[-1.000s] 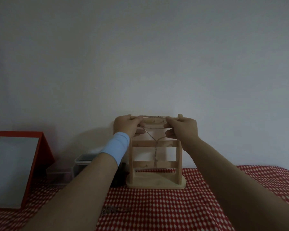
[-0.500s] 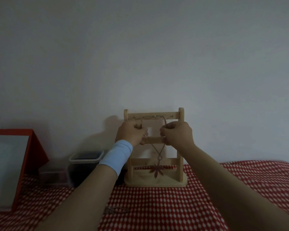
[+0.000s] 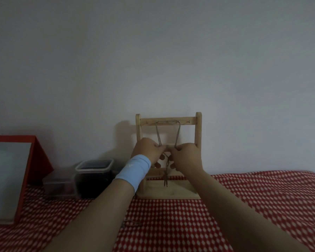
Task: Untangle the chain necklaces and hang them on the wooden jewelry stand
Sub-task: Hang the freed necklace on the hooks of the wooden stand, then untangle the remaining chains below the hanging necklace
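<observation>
The wooden jewelry stand [image 3: 198,128] stands upright against the wall on the red checked cloth. A chain necklace [image 3: 178,132] hangs over hooks on its top bar, two strands dropping down to my hands, and its dark pendant [image 3: 165,180] dangles low in front of the stand. My left hand [image 3: 148,151], with a light blue wristband, pinches the left strand. My right hand [image 3: 186,157] pinches the right strand. Both hands meet in front of the middle bar. A second bit of chain [image 3: 131,223] lies on the cloth near my left forearm.
A dark clear-walled container [image 3: 94,176] with a smaller box [image 3: 56,182] beside it sits left of the stand. A red-framed mirror [image 3: 11,177] leans at the far left. The checked tablecloth [image 3: 262,206] stretches to the right.
The necklace now hangs from the top bar. Both hands have slid down along its strands from the top bar to the middle bar, and the pendant hangs lower.
</observation>
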A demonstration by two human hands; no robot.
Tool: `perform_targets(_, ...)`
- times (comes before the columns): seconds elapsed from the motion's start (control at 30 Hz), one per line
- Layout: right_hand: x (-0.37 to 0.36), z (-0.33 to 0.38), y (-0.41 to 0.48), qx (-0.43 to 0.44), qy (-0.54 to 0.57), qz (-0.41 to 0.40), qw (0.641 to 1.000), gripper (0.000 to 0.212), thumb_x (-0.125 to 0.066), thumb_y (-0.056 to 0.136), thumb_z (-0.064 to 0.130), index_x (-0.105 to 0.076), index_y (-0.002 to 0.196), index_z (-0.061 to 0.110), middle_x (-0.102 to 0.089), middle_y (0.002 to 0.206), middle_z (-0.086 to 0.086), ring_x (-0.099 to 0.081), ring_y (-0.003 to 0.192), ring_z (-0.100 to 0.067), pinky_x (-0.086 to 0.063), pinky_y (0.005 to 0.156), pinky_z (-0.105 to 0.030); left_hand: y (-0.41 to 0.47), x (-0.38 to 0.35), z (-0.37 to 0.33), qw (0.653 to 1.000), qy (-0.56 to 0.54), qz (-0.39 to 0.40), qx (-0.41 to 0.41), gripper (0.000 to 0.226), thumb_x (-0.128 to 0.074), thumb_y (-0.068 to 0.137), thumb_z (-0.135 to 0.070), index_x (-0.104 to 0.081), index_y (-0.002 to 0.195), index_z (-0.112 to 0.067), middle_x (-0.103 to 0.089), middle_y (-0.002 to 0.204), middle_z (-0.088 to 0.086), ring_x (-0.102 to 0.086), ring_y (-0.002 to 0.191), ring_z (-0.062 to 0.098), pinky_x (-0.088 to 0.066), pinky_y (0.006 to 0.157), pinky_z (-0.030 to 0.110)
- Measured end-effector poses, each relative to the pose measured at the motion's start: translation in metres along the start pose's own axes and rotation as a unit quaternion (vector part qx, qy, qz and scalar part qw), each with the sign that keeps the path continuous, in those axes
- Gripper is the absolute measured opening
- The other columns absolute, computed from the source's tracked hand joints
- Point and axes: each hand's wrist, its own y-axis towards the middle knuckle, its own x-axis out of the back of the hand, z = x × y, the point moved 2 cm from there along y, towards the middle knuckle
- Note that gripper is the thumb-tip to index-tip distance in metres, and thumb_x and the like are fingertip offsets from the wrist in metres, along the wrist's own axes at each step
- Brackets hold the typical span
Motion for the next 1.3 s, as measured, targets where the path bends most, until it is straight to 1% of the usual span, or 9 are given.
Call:
perform_targets(0.1, -0.006, -0.002, 0.0, 0.018, -0.026, -0.014, 0.999, 0.029, -0.057, 0.102, 0.033, -0.075, 0.09, 0.014, -0.074, 0.071, -0.002, -0.072, 0.056, -0.019, -0.063, 0.059, -0.046, 0.0, -0.005, 0.003, 0.999, -0.014, -0.031, -0.011, 0.037, -0.061, 0.092, -0.042, -0.074, 0.076, -0.011, -0.074, 0.068, -0.002, -0.069, 0.049, 0.019, -0.062, 0.062, 0.038)
perform_targets(0.3, -0.008, -0.011, 0.002, 0.002, -0.018, -0.006, 1.0, 0.053, -0.052, 0.102, 0.045, -0.068, 0.063, 0.012, -0.07, 0.059, -0.001, -0.07, 0.058, -0.018, -0.061, 0.069, -0.041, 0.007, -0.016, 0.004, 1.0, -0.009, -0.005, -0.013, 0.042, -0.051, 0.096, -0.043, -0.074, 0.083, -0.01, -0.075, 0.075, 0.003, -0.071, 0.054, 0.019, -0.061, 0.069, 0.037)
perform_targets(0.43, -0.005, -0.014, 0.0, 0.029, -0.071, 0.016, 0.997, 0.061, -0.052, 0.102, 0.046, -0.052, 0.051, 0.014, -0.054, 0.047, 0.002, -0.056, 0.048, -0.015, -0.051, 0.058, -0.036, 0.0, -0.017, 0.01, 0.999, -0.013, 0.024, -0.032, 0.045, -0.046, 0.096, -0.048, -0.073, 0.094, -0.012, -0.075, 0.084, 0.006, -0.072, 0.063, 0.024, -0.061, 0.073, 0.041)
perform_targets(0.53, 0.002, -0.016, -0.002, 0.04, -0.075, 0.027, 0.996, 0.055, -0.056, 0.101, 0.039, -0.055, 0.054, 0.011, -0.065, 0.057, -0.004, -0.07, 0.058, -0.025, -0.056, 0.058, -0.039, -0.001, -0.013, 0.02, 0.999, -0.024, 0.029, -0.03, 0.066, -0.046, 0.085, -0.061, -0.069, 0.098, 0.0, -0.073, 0.09, 0.017, -0.071, 0.073, 0.033, -0.059, 0.077, 0.05)
perform_targets(0.73, 0.01, -0.002, -0.026, 0.136, -0.163, 0.01, 0.977, 0.035, -0.06, 0.096, 0.031, -0.063, 0.065, 0.016, -0.06, 0.057, 0.005, -0.058, 0.053, -0.012, -0.058, 0.063, -0.036, -0.021, 0.006, 0.034, 0.998, 0.019, 0.043, -0.04, 0.026, -0.052, 0.096, -0.031, -0.071, 0.098, -0.013, -0.074, 0.092, -0.002, -0.072, 0.078, 0.02, -0.059, 0.076, 0.036)
perform_targets(0.87, -0.014, 0.009, -0.051, 0.129, -0.148, 0.206, 0.959, 0.022, -0.062, 0.096, 0.037, -0.073, 0.088, 0.02, -0.073, 0.081, 0.004, -0.071, 0.065, -0.012, -0.061, 0.062, -0.029, -0.048, 0.026, 0.057, 0.986, 0.117, 0.112, -0.041, 0.026, -0.051, 0.096, -0.028, -0.073, 0.097, -0.015, -0.073, 0.093, 0.003, -0.068, 0.086, 0.02, -0.055, 0.081, 0.034)
perform_targets(1.03, -0.059, 0.005, -0.08, 0.158, -0.246, 0.426, 0.856, 0.024, -0.069, 0.091, 0.043, -0.077, 0.108, 0.027, -0.071, 0.102, 0.011, -0.065, 0.095, -0.008, -0.049, 0.079, -0.023, -0.077, 0.039, 0.11, 0.945, 0.235, 0.228, 0.001, 0.021, -0.058, 0.09, -0.031, -0.074, 0.094, -0.018, -0.071, 0.097, 0.002, -0.066, 0.091, 0.021, -0.053, 0.087, 0.034)
perform_targets(1.13, -0.085, -0.004, -0.088, 0.175, -0.283, 0.465, 0.821, 0.034, -0.075, 0.086, 0.046, -0.077, 0.113, 0.024, -0.072, 0.107, 0.006, -0.064, 0.097, -0.01, -0.051, 0.086, -0.028, -0.089, 0.042, 0.129, 0.936, 0.236, 0.261, 0.012, 0.012, -0.071, 0.082, -0.036, -0.071, 0.089, -0.026, -0.068, 0.094, -0.006, -0.064, 0.09, 0.015, -0.051, 0.082, 0.028)
perform_targets(1.3, -0.104, -0.011, -0.08, 0.199, -0.295, 0.45, 0.819, 0.023, -0.074, 0.089, 0.038, -0.078, 0.102, 0.021, -0.072, 0.096, 0.007, -0.065, 0.087, -0.008, -0.052, 0.077, -0.022, -0.09, 0.049, 0.142, 0.925, 0.264, 0.273, -0.006, 0.038, -0.076, 0.08, -0.04, -0.069, 0.114, -0.025, -0.064, 0.111, -0.01, -0.059, 0.097, 0.007, -0.044, 0.084, 0.019)
